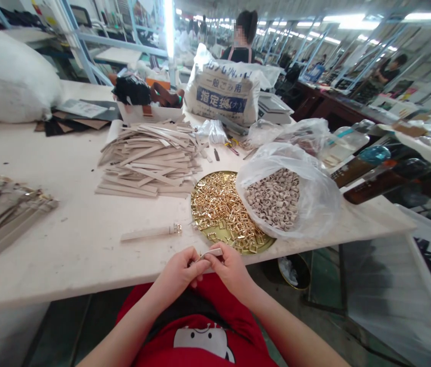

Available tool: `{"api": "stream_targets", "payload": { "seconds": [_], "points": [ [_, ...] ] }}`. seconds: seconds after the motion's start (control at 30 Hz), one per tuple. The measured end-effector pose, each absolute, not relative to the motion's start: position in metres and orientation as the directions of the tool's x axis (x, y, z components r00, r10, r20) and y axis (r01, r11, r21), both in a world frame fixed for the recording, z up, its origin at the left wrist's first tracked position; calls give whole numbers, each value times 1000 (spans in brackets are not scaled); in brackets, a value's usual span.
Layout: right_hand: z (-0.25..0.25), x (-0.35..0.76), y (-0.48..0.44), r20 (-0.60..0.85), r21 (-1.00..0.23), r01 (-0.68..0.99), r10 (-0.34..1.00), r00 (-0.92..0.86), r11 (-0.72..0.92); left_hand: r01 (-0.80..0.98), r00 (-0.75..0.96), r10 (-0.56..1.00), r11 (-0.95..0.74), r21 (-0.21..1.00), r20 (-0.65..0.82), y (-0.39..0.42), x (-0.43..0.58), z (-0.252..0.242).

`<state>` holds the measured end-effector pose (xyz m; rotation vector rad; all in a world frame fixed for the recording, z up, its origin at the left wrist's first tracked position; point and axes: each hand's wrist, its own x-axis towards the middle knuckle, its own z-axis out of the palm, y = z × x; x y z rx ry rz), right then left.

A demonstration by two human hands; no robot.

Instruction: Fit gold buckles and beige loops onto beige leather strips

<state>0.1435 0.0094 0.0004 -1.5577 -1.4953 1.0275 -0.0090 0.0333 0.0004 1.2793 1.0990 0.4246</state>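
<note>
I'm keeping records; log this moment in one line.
left hand, right hand: holding pale strip | tray: gold buckles | bag: beige loops

Beige on strips, left. Gold on buckles; olive-yellow on tray. Grey-beige on loops, right; milky white on bag. White with blue lettering on sack, far. Red with white cartoon print on garment, near.

Between my fingers, the strip looks matt and smooth. Beyond it, glossy metal buckles lie on a shiny metal tray; to the right, the plastic bag looks sheer, crinkled.
</note>
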Motion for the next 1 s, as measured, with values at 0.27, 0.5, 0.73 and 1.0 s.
{"api": "stream_targets", "payload": {
  "seconds": [0.27,0.5,0.73,1.0],
  "points": [
    [7,149,13,-257,-966,63,949,-182,-249,224,474,783,334,916,-402,32,-10,6],
    [4,147,10,-387,-901,-114,894,-225,-419,258,463,797,298,919,-388,25,-9,14],
    [9,148,10,-389,-899,-120,894,-222,-421,252,469,792,303,919,-390,22,-11,18],
    [5,148,7,-414,-870,-176,876,-247,-461,186,539,755,327,926,-375,20,-12,16]
  ]
}}
